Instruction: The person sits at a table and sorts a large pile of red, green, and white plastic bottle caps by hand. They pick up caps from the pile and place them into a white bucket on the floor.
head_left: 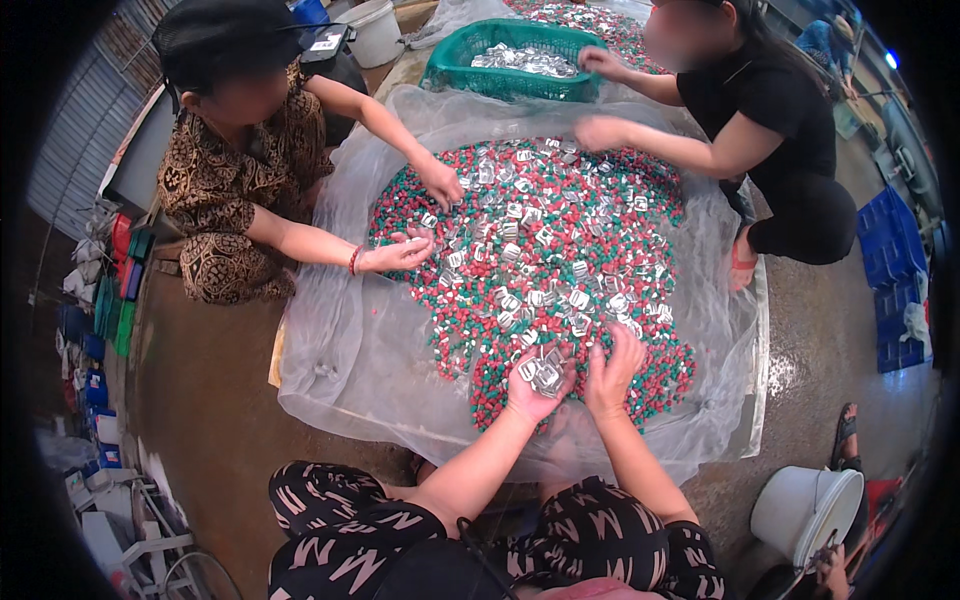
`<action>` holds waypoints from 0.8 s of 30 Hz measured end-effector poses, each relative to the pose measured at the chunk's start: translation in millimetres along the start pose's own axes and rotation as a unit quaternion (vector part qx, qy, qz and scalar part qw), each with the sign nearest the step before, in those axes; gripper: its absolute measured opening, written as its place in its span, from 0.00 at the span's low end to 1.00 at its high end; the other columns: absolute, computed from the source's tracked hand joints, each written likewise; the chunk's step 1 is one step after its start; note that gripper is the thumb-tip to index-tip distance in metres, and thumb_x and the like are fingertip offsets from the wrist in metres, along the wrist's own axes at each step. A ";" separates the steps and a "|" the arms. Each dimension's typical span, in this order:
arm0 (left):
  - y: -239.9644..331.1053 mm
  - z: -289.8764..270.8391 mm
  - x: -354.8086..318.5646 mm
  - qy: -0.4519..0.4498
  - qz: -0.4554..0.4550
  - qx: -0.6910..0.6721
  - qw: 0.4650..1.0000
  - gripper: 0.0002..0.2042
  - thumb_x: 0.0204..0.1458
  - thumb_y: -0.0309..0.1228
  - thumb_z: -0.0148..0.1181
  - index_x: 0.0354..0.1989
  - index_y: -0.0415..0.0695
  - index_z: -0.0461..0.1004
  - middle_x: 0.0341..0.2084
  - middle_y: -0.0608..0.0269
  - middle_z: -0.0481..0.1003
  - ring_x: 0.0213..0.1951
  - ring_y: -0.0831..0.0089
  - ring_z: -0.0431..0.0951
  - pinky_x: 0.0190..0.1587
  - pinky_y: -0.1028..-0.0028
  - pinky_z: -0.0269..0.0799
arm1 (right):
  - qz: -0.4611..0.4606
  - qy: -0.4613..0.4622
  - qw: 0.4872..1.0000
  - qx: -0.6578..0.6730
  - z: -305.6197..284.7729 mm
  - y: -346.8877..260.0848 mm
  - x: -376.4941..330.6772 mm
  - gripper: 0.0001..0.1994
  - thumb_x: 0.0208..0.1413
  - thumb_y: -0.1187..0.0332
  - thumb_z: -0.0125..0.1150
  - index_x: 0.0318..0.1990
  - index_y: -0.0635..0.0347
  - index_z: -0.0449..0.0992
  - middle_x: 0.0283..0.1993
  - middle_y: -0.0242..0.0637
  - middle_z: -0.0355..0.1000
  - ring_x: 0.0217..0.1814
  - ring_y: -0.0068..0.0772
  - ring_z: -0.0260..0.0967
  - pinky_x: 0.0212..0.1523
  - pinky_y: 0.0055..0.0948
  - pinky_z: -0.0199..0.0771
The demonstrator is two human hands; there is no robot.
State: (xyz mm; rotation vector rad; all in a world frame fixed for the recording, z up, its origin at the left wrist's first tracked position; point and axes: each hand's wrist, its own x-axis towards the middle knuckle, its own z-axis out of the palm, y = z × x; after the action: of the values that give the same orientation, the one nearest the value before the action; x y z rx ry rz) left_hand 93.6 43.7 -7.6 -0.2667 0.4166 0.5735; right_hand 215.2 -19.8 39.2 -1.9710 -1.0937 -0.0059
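Observation:
My left hand (535, 402) is turned palm up at the near edge of the heap, cupped around several shiny metal buckles (544, 371). Beside it, my right hand (614, 374) rests over the heap with curved, parted fingers, and I see nothing held in it. Its fingertips are close to some loose buckles (621, 302). Small red, green and white pieces (660, 375) make up the heap, with many silvery buckles (579, 299) scattered through it. Under everything lies a translucent mesh sheet (375, 365).
A co-worker in a patterned shirt (215, 165) reaches in from the left; another in black (790, 120) reaches from the right. A green basket (440, 75) of buckles stands at the far end. Blue crates (890, 240) and a white bucket (800, 505) are on the right.

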 end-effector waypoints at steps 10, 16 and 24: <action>92.2 126.3 119.8 -0.046 0.140 0.027 0.989 0.18 0.55 0.45 0.43 0.37 0.42 0.71 0.33 0.56 0.73 0.41 0.54 0.72 0.49 0.51 0.68 | 0.160 0.102 0.981 -0.030 -17.6 75.1 -10.2 0.15 0.59 0.62 0.47 0.48 0.62 0.68 0.47 0.43 0.67 0.51 0.45 0.60 0.54 0.39 0.55; 144.7 358.7 140.1 -0.205 0.181 0.284 0.919 0.49 0.43 0.74 0.30 0.65 0.61 0.16 0.67 0.55 0.19 0.67 0.43 0.24 0.64 0.43 0.24 | 0.186 0.099 0.977 -0.022 -17.1 89.4 -12.9 0.16 0.59 0.62 0.46 0.49 0.63 0.68 0.49 0.44 0.66 0.53 0.46 0.60 0.55 0.40 0.54; 158.3 144.8 105.7 -0.059 0.135 0.310 0.939 0.39 0.54 0.62 0.36 0.68 0.52 0.36 0.64 0.39 0.45 0.60 0.45 0.59 0.56 0.53 0.63 | 0.198 0.066 0.978 -0.013 -13.6 99.3 -20.1 0.16 0.60 0.61 0.47 0.49 0.63 0.68 0.49 0.44 0.67 0.54 0.45 0.60 0.56 0.39 0.55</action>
State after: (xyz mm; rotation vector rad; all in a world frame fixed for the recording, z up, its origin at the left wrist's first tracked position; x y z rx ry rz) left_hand 127.5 272.7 52.4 0.4352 0.5003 0.6921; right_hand 276.8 -67.5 -27.0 -2.1474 -0.6055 0.0618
